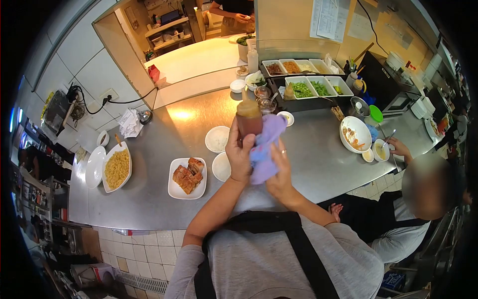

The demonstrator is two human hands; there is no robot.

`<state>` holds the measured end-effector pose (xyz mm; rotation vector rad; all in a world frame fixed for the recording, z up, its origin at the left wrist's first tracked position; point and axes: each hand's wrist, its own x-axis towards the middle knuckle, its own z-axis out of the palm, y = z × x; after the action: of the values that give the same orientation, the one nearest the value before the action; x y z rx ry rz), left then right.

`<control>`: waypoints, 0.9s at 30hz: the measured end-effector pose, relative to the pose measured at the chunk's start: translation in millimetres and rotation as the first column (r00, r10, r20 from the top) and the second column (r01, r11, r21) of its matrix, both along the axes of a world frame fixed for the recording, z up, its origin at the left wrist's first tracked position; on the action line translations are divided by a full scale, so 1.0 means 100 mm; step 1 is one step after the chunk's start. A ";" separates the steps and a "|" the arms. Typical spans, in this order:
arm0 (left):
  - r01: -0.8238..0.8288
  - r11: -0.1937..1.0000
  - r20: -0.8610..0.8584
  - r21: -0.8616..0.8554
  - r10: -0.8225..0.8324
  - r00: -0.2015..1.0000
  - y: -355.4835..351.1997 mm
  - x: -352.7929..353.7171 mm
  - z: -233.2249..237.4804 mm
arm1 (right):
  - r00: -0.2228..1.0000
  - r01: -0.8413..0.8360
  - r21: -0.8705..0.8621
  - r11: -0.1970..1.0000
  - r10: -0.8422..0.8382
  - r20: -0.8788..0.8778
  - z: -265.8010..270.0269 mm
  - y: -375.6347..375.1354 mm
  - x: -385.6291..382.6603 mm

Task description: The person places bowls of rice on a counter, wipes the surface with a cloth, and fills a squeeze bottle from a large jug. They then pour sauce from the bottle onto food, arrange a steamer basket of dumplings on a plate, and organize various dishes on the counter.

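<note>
My left hand (238, 158) is wrapped round a sauce bottle (249, 121) with brown contents, raised above the steel counter. A purple cloth (269, 144) is bunched in my right hand (280, 174), against the bottle's side; a ring shows on one finger. Two bowls of white rice (217, 139) stand just left of my left hand, the nearer one partly covered by it. Further left, a square white plate (172, 189) carries browned, cut pieces of what looks like meat. Beyond the bottle sit small glass jars (267, 105) and a small white dish (286, 118).
A white bowl of fried rice (117, 169) and a white oval plate (95, 167) stand at the far left. Topping trays (311, 85) line the back. At right, a co-worker's hand (400, 147) is at a small bowl (381, 150), near a large white bowl (356, 134).
</note>
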<state>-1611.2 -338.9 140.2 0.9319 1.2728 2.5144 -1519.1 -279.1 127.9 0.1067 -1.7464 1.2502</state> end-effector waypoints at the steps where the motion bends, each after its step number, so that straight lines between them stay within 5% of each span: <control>1: 0.046 0.999 0.059 0.025 -0.047 0.997 0.03 -0.04 -0.04 | 0.973 0.128 0.338 0.932 -0.184 0.138 -0.05 0.04 0.07; 3: 0.163 0.984 0.134 0.079 -0.172 0.976 0.04 -0.06 -0.08 | 0.969 0.149 0.398 0.905 -0.214 0.124 -0.06 0.03 0.06; 4: 0.093 0.995 0.036 0.034 -0.094 0.995 0.04 0.03 -0.05 | 0.967 0.159 0.429 0.889 -0.228 0.114 -0.03 0.04 0.04; 6: -0.065 0.997 -0.163 -0.040 0.058 0.985 0.02 0.27 -0.04 | 0.980 0.179 0.284 0.942 -0.196 0.034 0.15 0.11 -0.06; 9: 0.062 0.975 -0.080 -0.214 -0.081 0.993 -0.09 0.31 -0.06 | 0.999 -0.036 -0.094 0.995 0.040 0.038 0.23 0.26 -0.11; 11: 0.125 0.968 -0.057 -0.216 -0.140 0.989 -0.12 0.38 -0.02 | 0.989 -0.078 -0.105 0.991 0.090 0.120 0.27 0.48 -0.09; 13: 0.083 0.979 -0.060 -0.186 -0.096 0.994 -0.20 0.39 -0.04 | 0.963 0.027 0.188 0.982 -0.075 0.257 0.34 0.73 -0.06; 17: -0.047 0.948 -0.057 -0.315 0.031 0.998 -0.77 0.23 -0.18 | 0.634 -0.085 0.534 0.841 -0.368 0.680 0.37 1.09 -0.09; 19: -0.116 0.963 -0.018 -0.245 0.115 0.993 -1.07 0.15 -0.33 | 0.661 0.102 0.436 0.894 -0.389 0.641 0.20 1.54 -0.35; 21: -0.252 0.884 -0.041 -0.393 0.257 0.965 -1.48 0.14 -0.45 | 0.600 0.285 0.507 0.814 -0.564 0.568 0.05 2.05 -0.73; 23: -0.442 0.803 -0.116 -0.400 0.434 0.893 -1.65 0.26 -0.32 | 0.628 0.332 0.441 0.834 -0.544 0.556 -0.06 2.40 -1.09; 27: -0.508 0.723 -0.090 -0.469 0.533 0.842 -2.03 0.35 -0.52 | 0.606 0.240 0.441 0.865 -0.488 0.628 -0.34 2.86 -1.67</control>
<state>-1575.9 -542.3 88.1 0.4193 2.2626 2.3360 -1686.0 6.5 94.0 -0.6432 -2.4856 0.7048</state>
